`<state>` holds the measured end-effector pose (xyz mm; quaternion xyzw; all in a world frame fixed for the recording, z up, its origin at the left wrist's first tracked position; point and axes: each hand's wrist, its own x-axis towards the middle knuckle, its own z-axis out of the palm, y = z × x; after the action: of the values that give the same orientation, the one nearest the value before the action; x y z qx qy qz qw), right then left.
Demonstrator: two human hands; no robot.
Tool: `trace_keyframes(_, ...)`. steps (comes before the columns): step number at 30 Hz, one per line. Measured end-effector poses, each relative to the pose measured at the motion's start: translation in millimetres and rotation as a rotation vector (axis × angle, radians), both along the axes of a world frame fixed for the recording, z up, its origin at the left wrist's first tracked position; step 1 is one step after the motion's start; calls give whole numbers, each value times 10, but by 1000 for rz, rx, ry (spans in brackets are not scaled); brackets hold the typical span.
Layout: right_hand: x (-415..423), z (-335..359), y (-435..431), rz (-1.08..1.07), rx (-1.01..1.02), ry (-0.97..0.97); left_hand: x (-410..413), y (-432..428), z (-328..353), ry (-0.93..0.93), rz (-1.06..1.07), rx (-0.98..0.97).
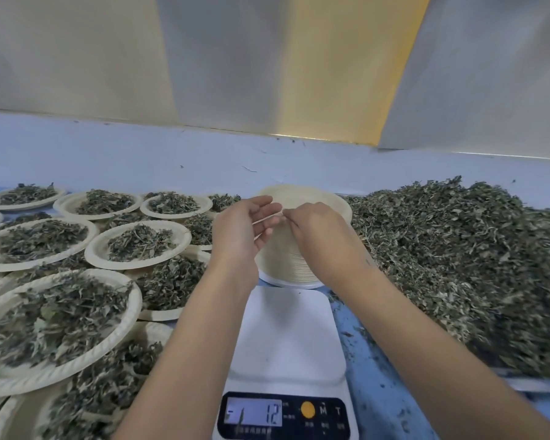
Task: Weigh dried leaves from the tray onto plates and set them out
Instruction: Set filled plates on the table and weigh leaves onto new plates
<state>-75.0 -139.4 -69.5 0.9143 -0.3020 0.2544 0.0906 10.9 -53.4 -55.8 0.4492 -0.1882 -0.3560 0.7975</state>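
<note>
A tall stack of empty cream paper plates [286, 262] stands behind the white kitchen scale [288, 338], whose platform is bare and whose display reads about minus 12. My left hand [245, 227] rests against the stack's left side with its fingers loosely curved at the top rim. My right hand [315, 230] pinches the edge of the top plate [302, 195]. A big heap of dried green leaves [457, 262] fills the tray on the right.
Several paper plates with leaf portions [140, 242] cover the table on the left, some overlapping. A pale blue ledge [172, 154] and a wall run along the back. Leaf crumbs dot the blue surface [372, 389] beside the scale.
</note>
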Motion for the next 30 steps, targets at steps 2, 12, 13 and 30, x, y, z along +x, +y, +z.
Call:
trace_keyframes(2, 24, -52, -28, 11, -25, -25, 27, -13, -8, -23, 44, 14)
trace_keyframes(12, 20, -114, -85, 139, -200, -296, 30, -93, -89, -138, 186, 72)
trace_keyframes(13, 10, -121, -81, 158, -236, -324, 35, -97, -96, -145, 187, 76)
trace_keyframes(30, -392, -30, 231, 141, 707, -850, 107, 306, -185, -368, 91, 189)
